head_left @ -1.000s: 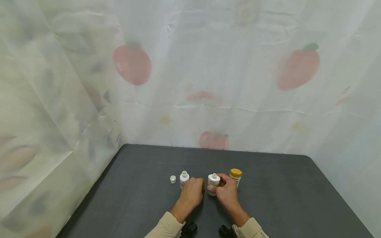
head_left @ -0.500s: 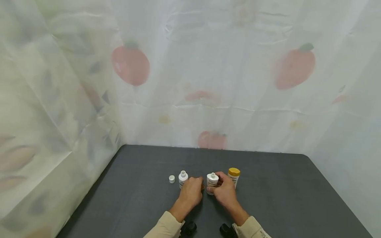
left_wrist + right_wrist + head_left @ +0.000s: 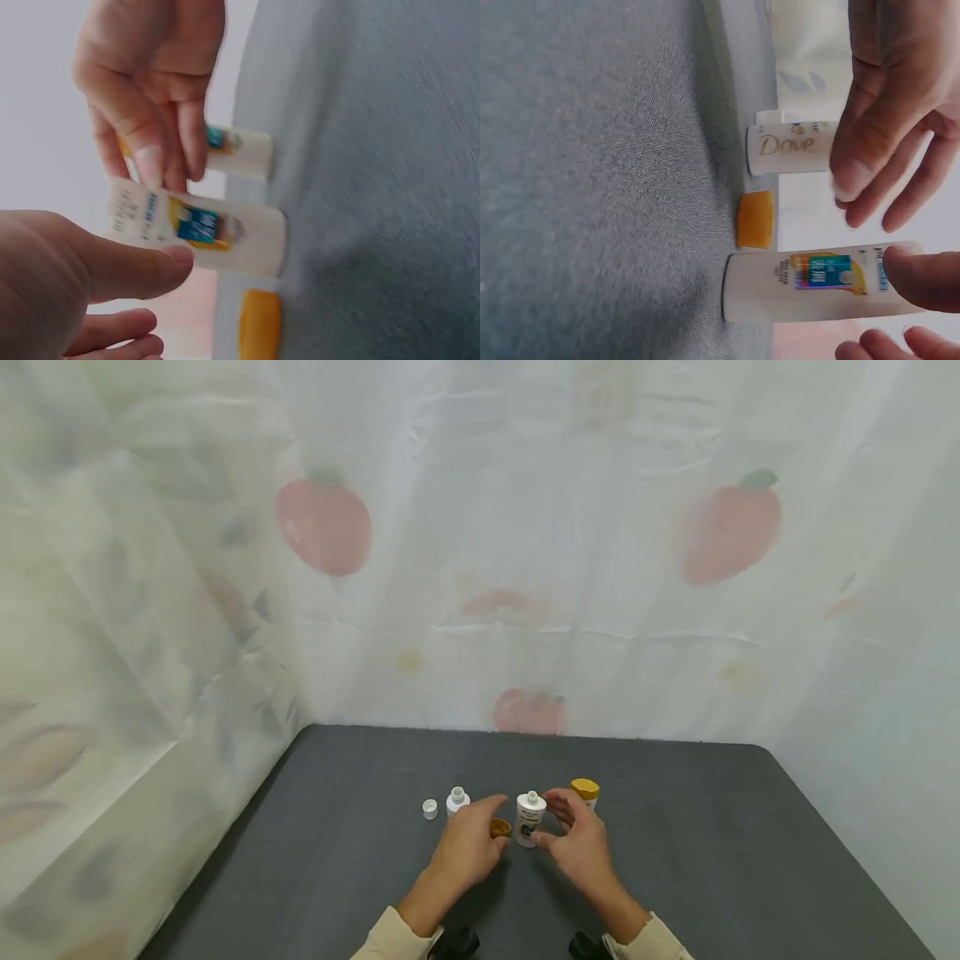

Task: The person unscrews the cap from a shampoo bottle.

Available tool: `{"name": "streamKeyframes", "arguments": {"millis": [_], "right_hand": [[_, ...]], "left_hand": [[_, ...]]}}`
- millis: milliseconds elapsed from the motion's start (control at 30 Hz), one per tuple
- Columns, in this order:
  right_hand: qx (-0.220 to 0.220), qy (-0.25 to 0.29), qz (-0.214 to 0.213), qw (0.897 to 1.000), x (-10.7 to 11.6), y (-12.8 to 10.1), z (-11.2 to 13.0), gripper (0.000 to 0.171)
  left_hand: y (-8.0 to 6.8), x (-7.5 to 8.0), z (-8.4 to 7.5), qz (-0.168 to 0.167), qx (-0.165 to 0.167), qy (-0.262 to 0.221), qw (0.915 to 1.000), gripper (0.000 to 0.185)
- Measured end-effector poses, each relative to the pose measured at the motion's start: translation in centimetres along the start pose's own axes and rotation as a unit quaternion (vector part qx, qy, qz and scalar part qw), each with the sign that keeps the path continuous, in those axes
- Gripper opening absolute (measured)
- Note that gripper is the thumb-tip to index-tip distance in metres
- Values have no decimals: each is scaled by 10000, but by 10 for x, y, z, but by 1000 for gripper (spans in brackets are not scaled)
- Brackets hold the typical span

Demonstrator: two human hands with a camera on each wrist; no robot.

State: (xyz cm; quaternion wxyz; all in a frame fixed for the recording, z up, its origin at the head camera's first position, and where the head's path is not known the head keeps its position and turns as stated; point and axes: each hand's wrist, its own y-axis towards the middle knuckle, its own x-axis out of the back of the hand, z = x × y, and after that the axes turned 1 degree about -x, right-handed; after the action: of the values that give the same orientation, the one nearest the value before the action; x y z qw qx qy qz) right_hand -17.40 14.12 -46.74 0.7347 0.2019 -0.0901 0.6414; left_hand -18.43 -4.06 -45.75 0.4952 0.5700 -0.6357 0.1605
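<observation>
A: What is in the middle?

B: A small white bottle with no cap [image 3: 531, 819]. It stands up on the dark bench [image 3: 712, 860], between the two hands. Its yellow cap [image 3: 499, 827] lies on the bench just to its left.

A: Who has it?

B: I think no one holds it tight. The right hand [image 3: 576, 841] is close on its right side, fingers loose and spread; one fingertip seems to touch the top in the right wrist view. The left hand [image 3: 468, 845] is close by the yellow cap, fingers softly bent, holding nothing that I can see.

A: What step is this?

B: I think the cap is off and the bottle is set down. The next move needs a careful pinch on the little cap, so the bottle does not tip.

A: What else is there?

B: A white Dove bottle [image 3: 457, 799] with its white cap [image 3: 430, 809] beside it, and a bottle with a yellow lid [image 3: 586, 792] behind the right hand.
</observation>
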Motion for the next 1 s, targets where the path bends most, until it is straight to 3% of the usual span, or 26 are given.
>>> {"name": "streamKeyframes", "arguments": {"millis": [133, 333, 533, 833, 1000], "right_hand": [[-60, 41, 18, 10000, 14, -7, 4, 54], [-178, 525, 58, 9984, 33, -19, 5, 56], [-195, 400, -52, 9990, 50, -23, 6, 53], [-96, 10, -270, 9996, 71, -22, 1, 50], [-21, -192, -318, 9993, 78, -19, -5, 47]], "left_hand": [[1, 7, -10, -82, -83, -275, 9996, 58], [1, 12, -18, -169, -123, -578, 9981, 59], [1, 12, -25, -316, -180, -762, 9964, 60], [3, 10, -48, -693, -839, -1077, 9882, 63], [8, 7, -62, -514, -1061, -1342, 9839, 67]]}}
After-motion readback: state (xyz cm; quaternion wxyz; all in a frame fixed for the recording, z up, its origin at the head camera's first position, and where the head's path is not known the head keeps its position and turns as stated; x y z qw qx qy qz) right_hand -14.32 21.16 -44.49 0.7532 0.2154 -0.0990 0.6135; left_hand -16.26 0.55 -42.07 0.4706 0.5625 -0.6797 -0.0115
